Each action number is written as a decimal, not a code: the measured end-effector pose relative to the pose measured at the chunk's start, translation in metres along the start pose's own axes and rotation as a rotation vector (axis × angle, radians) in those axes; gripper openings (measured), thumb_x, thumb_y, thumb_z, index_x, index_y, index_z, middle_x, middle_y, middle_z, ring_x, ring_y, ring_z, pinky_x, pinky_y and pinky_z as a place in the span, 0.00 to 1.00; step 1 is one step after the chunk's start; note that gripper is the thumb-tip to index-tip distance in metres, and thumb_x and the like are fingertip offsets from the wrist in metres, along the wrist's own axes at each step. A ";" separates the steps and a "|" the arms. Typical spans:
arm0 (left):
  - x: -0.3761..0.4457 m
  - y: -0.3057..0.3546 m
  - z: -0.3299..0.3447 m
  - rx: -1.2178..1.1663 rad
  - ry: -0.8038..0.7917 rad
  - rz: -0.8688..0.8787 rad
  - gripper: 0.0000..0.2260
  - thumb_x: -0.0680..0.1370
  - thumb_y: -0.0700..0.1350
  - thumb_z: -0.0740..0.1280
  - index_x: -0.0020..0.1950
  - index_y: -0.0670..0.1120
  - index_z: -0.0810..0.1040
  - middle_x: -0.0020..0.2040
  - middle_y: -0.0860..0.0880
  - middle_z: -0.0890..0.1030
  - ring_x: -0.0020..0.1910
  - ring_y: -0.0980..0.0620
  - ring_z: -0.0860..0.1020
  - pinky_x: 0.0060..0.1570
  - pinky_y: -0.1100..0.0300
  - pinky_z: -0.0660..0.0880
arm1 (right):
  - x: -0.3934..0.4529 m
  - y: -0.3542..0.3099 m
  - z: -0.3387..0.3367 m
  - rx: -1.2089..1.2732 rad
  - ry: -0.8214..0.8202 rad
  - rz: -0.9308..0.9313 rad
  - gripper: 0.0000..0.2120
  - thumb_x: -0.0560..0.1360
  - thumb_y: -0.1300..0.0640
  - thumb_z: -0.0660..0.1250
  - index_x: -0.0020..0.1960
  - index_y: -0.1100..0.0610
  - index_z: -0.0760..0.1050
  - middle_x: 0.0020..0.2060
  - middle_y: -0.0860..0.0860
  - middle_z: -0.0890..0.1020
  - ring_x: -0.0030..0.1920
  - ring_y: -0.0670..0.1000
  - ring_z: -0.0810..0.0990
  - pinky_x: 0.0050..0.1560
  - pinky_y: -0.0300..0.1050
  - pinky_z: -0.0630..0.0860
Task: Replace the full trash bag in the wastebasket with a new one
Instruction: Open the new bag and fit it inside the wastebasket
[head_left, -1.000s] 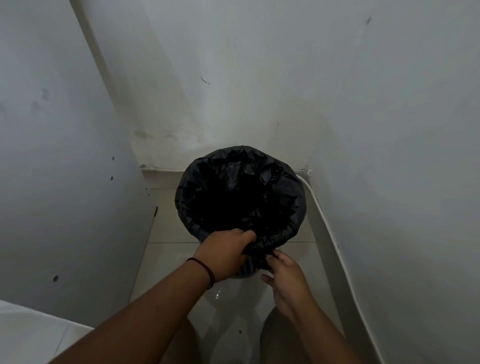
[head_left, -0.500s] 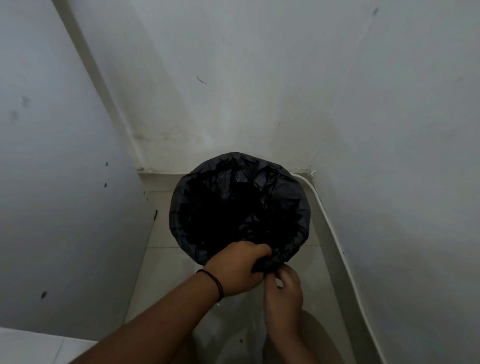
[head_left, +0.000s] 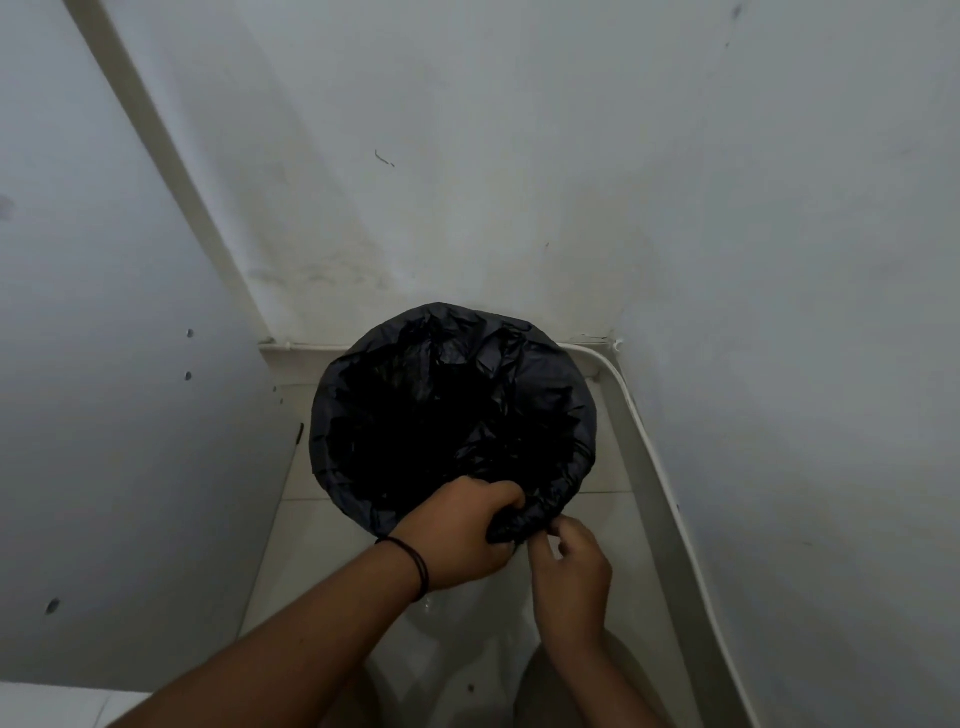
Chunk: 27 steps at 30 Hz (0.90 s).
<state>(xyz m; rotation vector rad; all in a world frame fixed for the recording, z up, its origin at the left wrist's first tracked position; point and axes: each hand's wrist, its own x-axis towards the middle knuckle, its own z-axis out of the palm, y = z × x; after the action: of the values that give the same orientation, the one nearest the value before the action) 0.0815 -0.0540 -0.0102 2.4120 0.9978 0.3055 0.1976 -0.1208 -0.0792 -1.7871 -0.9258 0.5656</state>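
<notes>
A black trash bag (head_left: 452, 410) lines a round wastebasket standing on the floor in a corner; the bag covers the rim, so the basket itself is hidden. My left hand (head_left: 457, 535) grips a gathered bunch of the bag at the near rim, fingers curled round the plastic. My right hand (head_left: 569, 569) is just to the right of that bunch, fingers bent and pinching the bag's edge at about the same spot. The inside of the bag is dark and I cannot tell what it holds.
White walls close in on the left, behind and on the right. A white skirting with a thin cable (head_left: 654, 457) runs along the right wall. Pale floor tiles (head_left: 301, 545) lie around the basket. My knees show at the bottom edge.
The view has moved closer and tilted. My left hand keeps its grip on the near rim; my right hand has come up from below to the gathered plastic and shifted slightly right.
</notes>
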 end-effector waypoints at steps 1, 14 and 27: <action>0.001 0.000 0.000 0.002 0.000 -0.001 0.08 0.71 0.42 0.67 0.49 0.43 0.76 0.40 0.47 0.79 0.34 0.59 0.70 0.30 0.72 0.62 | -0.002 0.001 0.000 -0.012 -0.010 -0.019 0.03 0.73 0.65 0.68 0.42 0.62 0.80 0.37 0.50 0.79 0.37 0.45 0.76 0.37 0.24 0.69; 0.000 0.000 -0.001 -0.066 -0.064 -0.051 0.12 0.71 0.42 0.69 0.53 0.46 0.73 0.44 0.48 0.80 0.39 0.56 0.75 0.32 0.72 0.65 | -0.023 -0.002 0.010 0.145 -0.017 0.057 0.12 0.73 0.63 0.68 0.53 0.50 0.76 0.40 0.43 0.82 0.43 0.40 0.80 0.42 0.29 0.74; 0.001 -0.003 0.002 -0.072 -0.105 -0.076 0.14 0.68 0.40 0.69 0.51 0.47 0.71 0.40 0.47 0.79 0.34 0.56 0.73 0.29 0.71 0.65 | -0.017 0.007 0.020 0.213 0.047 0.209 0.04 0.75 0.64 0.66 0.45 0.58 0.79 0.38 0.51 0.82 0.38 0.45 0.78 0.35 0.29 0.70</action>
<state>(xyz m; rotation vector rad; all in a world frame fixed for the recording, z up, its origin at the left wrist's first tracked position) 0.0808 -0.0523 -0.0140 2.2938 1.0115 0.1833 0.1749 -0.1248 -0.0945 -1.7054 -0.6252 0.7242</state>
